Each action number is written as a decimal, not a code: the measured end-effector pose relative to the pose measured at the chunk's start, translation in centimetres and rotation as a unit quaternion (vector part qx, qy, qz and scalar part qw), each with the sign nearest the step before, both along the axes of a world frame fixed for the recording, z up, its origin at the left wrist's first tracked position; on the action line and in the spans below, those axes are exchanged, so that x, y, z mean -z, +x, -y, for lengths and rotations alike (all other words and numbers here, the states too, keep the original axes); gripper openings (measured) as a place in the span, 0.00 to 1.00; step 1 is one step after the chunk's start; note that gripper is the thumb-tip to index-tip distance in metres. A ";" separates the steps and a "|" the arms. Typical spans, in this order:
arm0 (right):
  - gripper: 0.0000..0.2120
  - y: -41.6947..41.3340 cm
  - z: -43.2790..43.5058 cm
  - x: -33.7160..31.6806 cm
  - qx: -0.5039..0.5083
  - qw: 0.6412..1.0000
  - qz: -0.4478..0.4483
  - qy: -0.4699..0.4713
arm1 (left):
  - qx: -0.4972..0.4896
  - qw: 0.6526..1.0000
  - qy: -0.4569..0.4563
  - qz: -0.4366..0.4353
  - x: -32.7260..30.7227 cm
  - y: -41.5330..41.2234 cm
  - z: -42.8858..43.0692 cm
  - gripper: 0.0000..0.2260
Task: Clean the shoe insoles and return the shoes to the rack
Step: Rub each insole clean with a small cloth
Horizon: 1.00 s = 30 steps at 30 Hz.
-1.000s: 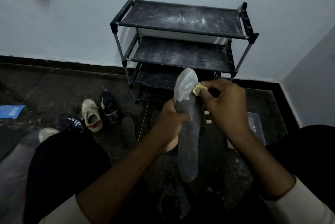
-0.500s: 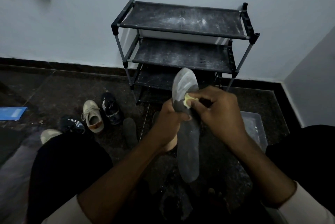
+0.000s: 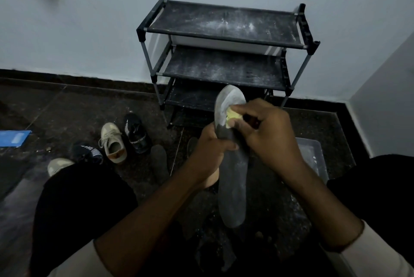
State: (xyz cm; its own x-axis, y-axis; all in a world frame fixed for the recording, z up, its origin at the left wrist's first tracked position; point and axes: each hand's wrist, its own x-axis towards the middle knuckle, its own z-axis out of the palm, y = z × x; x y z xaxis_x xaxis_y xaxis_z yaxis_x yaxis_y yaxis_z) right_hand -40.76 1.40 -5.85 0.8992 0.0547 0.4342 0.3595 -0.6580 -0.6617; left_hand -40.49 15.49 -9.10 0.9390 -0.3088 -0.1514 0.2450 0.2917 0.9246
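Note:
My left hand [image 3: 209, 153] grips a long grey insole [image 3: 233, 175] around its middle and holds it upright, toe end up. White lather covers the toe part. My right hand [image 3: 266, 135] pinches a small yellow sponge [image 3: 233, 117] and presses it against the insole's upper part. Behind stands the black three-shelf shoe rack [image 3: 224, 30], its shelves bare and dusty. On the floor to the left lie a beige sneaker [image 3: 113, 142], a black sneaker [image 3: 136, 133], a black striped shoe [image 3: 89, 153] and another beige shoe [image 3: 59, 164].
A loose dark insole [image 3: 159, 160] lies on the floor left of my hands. A clear plastic tub [image 3: 313, 155] sits to the right under my right arm. A blue sheet [image 3: 13, 138] lies at the far left. My knees frame the lower view.
My right hand rubbed the sponge from the insole's right edge leftward across the toe area, and it now sits slightly higher again. My left hand kept its grip.

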 end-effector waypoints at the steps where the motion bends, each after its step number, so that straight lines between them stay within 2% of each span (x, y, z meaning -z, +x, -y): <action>1: 0.14 -0.2 -0.1 0.1 -0.031 0.999 -0.010 -0.005 | 0.001 1.000 -0.002 0.006 0.0 0.0 -0.1 0.17; 3: 0.13 -0.3 0.1 0.0 -0.043 0.999 -0.014 -0.007 | 0.000 1.000 0.001 0.010 -0.1 0.0 -0.2 0.16; 7: 0.10 0.4 0.6 -0.1 0.032 0.999 0.025 0.012 | -0.002 1.000 -0.010 -0.007 0.3 -0.2 0.1 0.19; 12: 0.12 -0.2 0.2 -0.3 -0.081 0.996 -0.031 0.031 | -0.001 1.000 -0.022 0.016 0.3 -0.1 0.2 0.17; 16: 0.09 0.2 0.6 -0.5 -0.014 0.999 -0.003 0.038 | 0.004 1.000 -0.011 -0.004 0.3 -0.2 0.3 0.18; 20: 0.11 -0.2 0.2 -0.7 -0.109 0.993 -0.044 0.030 | 0.017 1.000 -0.016 0.014 0.4 -0.2 0.1 0.18; 25: 0.09 0.2 0.3 -0.7 -0.048 0.998 0.010 0.038 | 0.049 0.999 -0.013 -0.001 0.4 -0.3 0.4 0.17; 30: 0.10 0.1 0.6 -1.2 -0.147 0.988 -0.051 0.012 | 0.045 0.998 -0.001 0.032 0.5 0.1 0.0 0.16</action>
State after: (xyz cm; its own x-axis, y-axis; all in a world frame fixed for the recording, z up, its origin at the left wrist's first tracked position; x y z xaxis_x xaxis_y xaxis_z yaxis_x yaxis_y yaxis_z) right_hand -40.69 0.75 -4.68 0.8849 0.3113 0.3465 0.4637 -0.5176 -0.7191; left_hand -40.42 15.49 -9.58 0.9150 -0.3930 -0.0915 0.2109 0.2725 0.9388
